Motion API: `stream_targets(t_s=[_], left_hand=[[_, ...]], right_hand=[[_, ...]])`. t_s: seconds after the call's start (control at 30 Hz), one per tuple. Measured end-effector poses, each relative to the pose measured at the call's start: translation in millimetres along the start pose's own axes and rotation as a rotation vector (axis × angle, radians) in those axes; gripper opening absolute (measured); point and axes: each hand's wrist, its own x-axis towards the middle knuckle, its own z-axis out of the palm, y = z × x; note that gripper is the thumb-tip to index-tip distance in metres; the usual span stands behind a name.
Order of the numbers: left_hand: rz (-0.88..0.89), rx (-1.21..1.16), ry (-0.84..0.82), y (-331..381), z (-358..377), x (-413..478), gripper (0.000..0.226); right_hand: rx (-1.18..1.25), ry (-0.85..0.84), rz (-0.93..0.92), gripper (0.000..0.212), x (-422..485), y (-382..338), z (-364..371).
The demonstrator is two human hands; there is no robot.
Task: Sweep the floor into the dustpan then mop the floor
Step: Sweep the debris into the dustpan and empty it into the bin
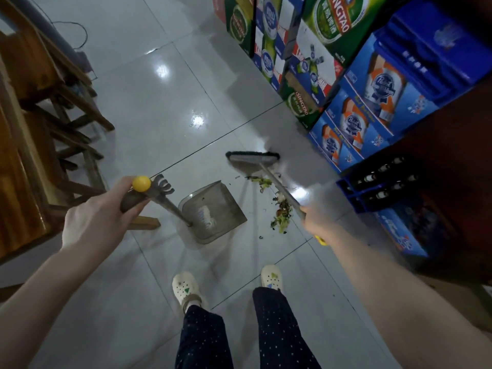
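My left hand (98, 217) is closed around the dustpan handle (159, 198), just below its yellow cap (141, 184). The dustpan (213, 211) sits on the tiled floor (159, 115) ahead of my feet, its mouth facing right. My right hand (315, 218) grips the broom handle (282, 190). The broom head (253, 156) rests on the floor farther off, beyond a strip of debris (279, 206) that lies just right of the dustpan, partly under the handle. Wooden chairs (53, 102) stand at the left. Stacked beer boxes (346, 89) and a crate of bottles (380, 185) line the right.
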Motion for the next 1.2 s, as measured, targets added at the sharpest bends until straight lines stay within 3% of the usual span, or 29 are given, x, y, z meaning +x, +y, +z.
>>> stream_targets(t_s=[0.23, 0.5, 0.73, 0.83, 0.97, 1.2], left_hand=[[0.036, 0.021, 0.003, -1, -10, 5, 0.031], [0.076, 0.021, 0.065, -9, -27, 1, 0.038], [0.03, 0.014, 0.035, -14, -38, -19, 0.032], [0.005, -0.012, 0.022, -22, -37, -34, 0.039], [-0.024, 0.017, 0.049, -25, -38, -48, 0.031], [0.005, 0.098, 0.015, -25, -36, -55, 0.032]], right_hand=[[-0.021, -0.044, -0.02, 0.045, -79, 54, 27], [-0.057, 0.02, -0.002, 0.046, -106, 68, 18], [-0.179, 0.084, -0.152, 0.04, -79, 18, 2], [-0.21, 0.073, -0.205, 0.038, -62, -7, 10], [-0.281, 0.04, -0.212, 0.04, -53, -32, 23], [-0.324, 0.061, -0.139, 0.046, -60, 13, 11]])
